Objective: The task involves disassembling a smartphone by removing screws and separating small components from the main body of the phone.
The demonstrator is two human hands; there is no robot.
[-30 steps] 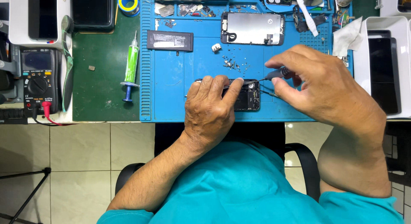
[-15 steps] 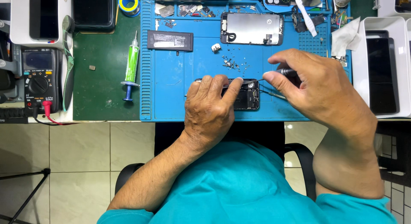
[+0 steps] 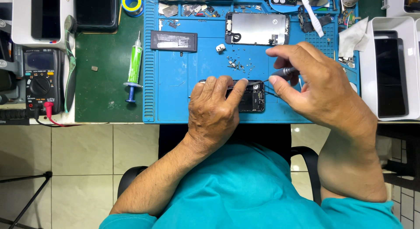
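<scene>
Pressing flat on opened phone [image 3: 251, 97], left hand [image 3: 216, 113] covers most of it, fingers spread, index tip at its top edge. Phone lies on blue mat [image 3: 175, 97], near front edge, mid-width. Right hand [image 3: 315, 87] pinches small screwdriver [image 3: 282, 73] between thumb and fingers, thin tip angled down toward phone's upper right corner. Loose screws [image 3: 238, 65] scattered just behind phone. Metal-backed screen plate [image 3: 257, 29] further back on mat. Black battery [image 3: 173, 41] at mat's rear left. Green syringe [image 3: 134, 65] just off mat's left edge.

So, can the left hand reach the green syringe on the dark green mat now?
Probably yes: the green syringe lies uncovered left of the left hand, nothing between, though that hand is pressing the opened black phone.
</scene>
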